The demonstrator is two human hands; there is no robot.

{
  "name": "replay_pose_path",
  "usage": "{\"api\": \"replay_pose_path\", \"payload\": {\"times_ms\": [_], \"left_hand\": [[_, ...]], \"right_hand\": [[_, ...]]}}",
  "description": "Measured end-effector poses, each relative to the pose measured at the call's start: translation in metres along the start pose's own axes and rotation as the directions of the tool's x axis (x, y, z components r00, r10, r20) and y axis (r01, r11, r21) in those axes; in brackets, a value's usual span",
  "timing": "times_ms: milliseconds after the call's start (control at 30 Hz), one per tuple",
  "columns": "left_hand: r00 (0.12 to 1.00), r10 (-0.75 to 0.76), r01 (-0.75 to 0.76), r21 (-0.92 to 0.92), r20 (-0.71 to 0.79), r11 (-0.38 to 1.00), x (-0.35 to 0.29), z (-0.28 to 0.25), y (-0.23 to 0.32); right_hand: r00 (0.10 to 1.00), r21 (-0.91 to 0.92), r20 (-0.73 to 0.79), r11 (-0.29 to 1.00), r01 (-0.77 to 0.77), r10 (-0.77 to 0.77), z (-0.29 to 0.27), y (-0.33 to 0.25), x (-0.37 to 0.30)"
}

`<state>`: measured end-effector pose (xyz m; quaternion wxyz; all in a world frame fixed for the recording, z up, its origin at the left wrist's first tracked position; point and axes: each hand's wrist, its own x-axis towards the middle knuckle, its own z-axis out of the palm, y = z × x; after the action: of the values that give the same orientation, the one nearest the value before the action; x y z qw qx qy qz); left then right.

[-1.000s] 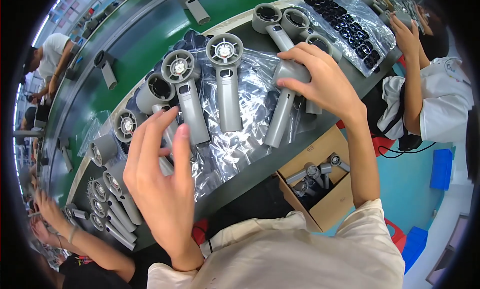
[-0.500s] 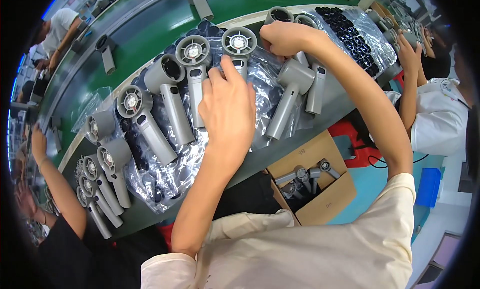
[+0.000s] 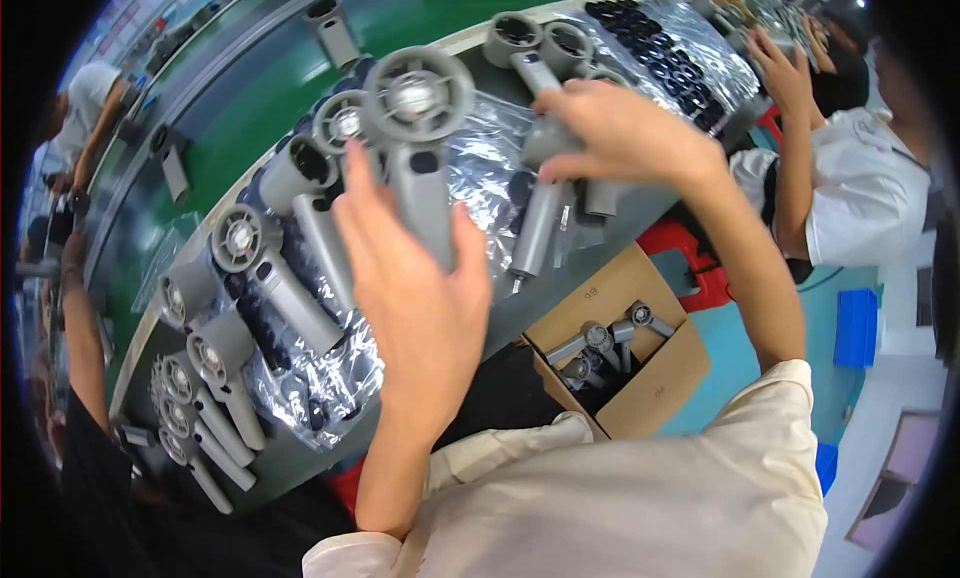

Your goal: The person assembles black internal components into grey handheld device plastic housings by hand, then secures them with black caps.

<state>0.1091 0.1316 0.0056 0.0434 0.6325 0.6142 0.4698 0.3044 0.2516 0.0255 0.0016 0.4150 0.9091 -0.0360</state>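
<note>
My left hand (image 3: 415,298) has its thumb and fingers around the handle of a grey handheld fan (image 3: 420,183), whose round head is raised above the table and faces up. The palm side of this hand is hidden. Farther right, my right hand (image 3: 635,133), a little blurred, spans the head of another grey handheld fan (image 3: 535,223) with thumb and fingers; that fan's handle slants down toward me. Just beyond that hand are more fans with round heads (image 3: 513,38). Left of my left hand, a fan with a silver hub (image 3: 240,236) lies on clear plastic wrap (image 3: 335,378).
Several fans (image 3: 215,348) stand in a row at the left. Black rings (image 3: 665,63) lie on plastic at the far right. Behind runs a green conveyor (image 3: 250,98). An open cardboard box (image 3: 655,378) holding fans sits below, by a red stool (image 3: 685,268). Co-workers sit at both sides.
My left hand has taken up a fan and raised it from the wrap. My right hand has come nearer, from the far fan heads to the fan with the slanting handle.
</note>
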Motion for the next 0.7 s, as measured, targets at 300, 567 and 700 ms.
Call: {"api": "replay_pose_path", "payload": {"times_ms": [300,567,700], "left_hand": [[0.994,-0.109,0.108,-0.157,0.003,0.982,-0.020,-0.001,-0.013],[0.955,-0.271,0.294,-0.298,0.117,0.908,-0.030,-0.017,-0.005],[0.966,-0.221,0.255,-0.355,0.136,0.899,-0.032,-0.011,-0.006]], "right_hand": [[0.922,0.404,-0.320,0.912,-0.076,0.218,0.032,-0.011,-0.014],[0.816,0.527,-0.460,0.847,-0.065,0.349,-0.024,-0.004,-0.076],[0.862,0.394,-0.408,0.910,-0.131,0.300,-0.074,0.032,-0.066]]}}
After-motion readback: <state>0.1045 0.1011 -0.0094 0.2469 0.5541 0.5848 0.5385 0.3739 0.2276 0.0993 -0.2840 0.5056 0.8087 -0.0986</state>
